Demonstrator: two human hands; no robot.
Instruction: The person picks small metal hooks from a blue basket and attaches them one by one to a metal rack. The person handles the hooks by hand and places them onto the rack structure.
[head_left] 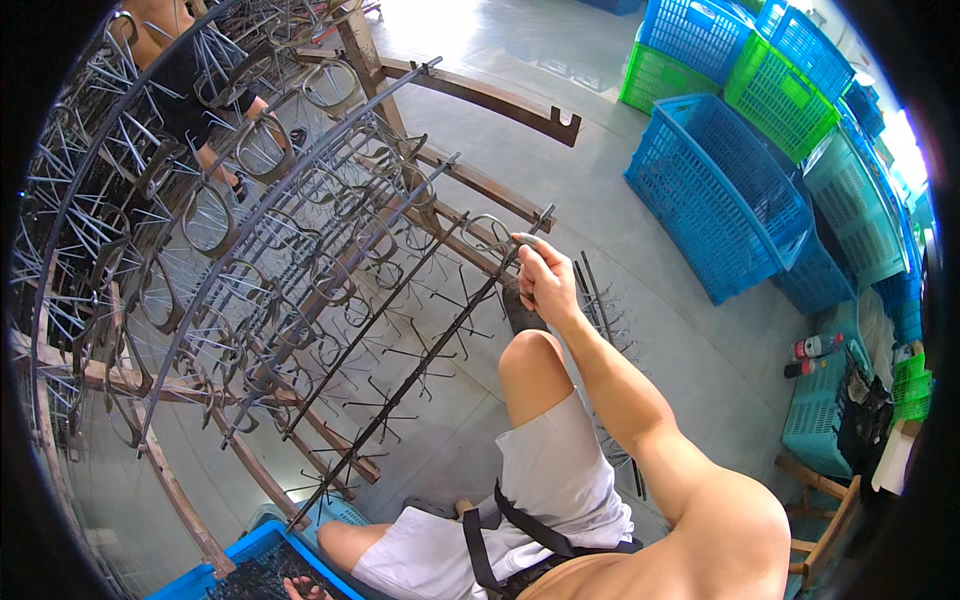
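My right hand point(547, 280) is closed in a pinch at the far end of a dark hooked rod point(430, 357). At its fingertips is a grey metal ring-shaped piece point(487, 232), beside the rod. Small hooks branch off along that rod, which slants from the hand down to the lower left. My left hand point(305, 589) shows only partly at the lower edge, over dark small parts point(258, 578) in a blue crate point(262, 540). What its fingers do is hidden.
Left, several rods with grey metal loops point(208, 220) hang on a brown metal rack point(480, 98). Blue crates point(700, 200) and green crates point(780, 100) are stacked at right. A wooden stool point(835, 525) stands lower right. Another person point(185, 100) is behind the rack.
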